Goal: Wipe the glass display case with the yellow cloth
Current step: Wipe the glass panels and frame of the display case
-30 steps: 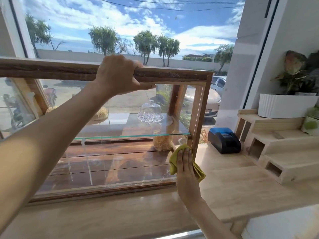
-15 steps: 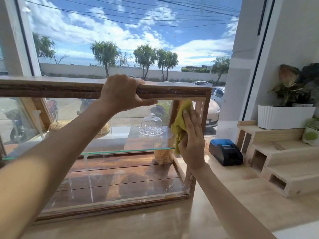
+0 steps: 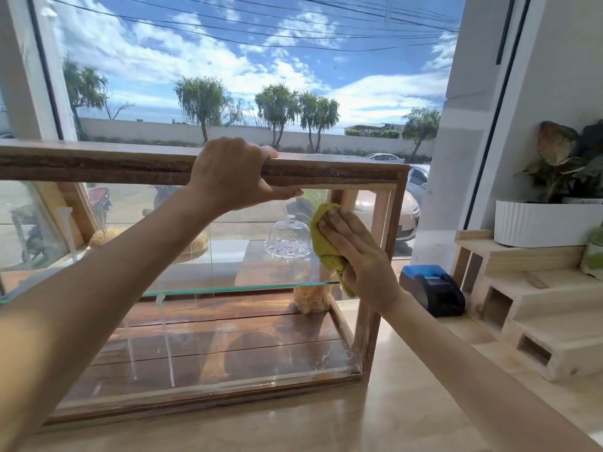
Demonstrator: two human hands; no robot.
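Note:
The glass display case (image 3: 228,409) has a dark wooden frame and stands on a pale wooden counter. My left hand (image 3: 233,176) grips the case's top wooden rail. My right hand (image 3: 360,256) presses the yellow cloth (image 3: 328,252) flat against the front glass near the upper right corner. Wet streaks run down the glass lower left. Inside, a glass shelf carries a small clear glass dome (image 3: 287,238).
A blue and black card printer (image 3: 432,293) sits on the counter (image 3: 391,419) right of the case. Pale wooden stepped shelves (image 3: 538,324) hold a white planter (image 3: 548,223) with a leafy plant. A large window stands behind the case.
My right hand carried the cloth from the lower right corner of the glass up to the upper right, then slightly left. My left hand stayed on the top rail.

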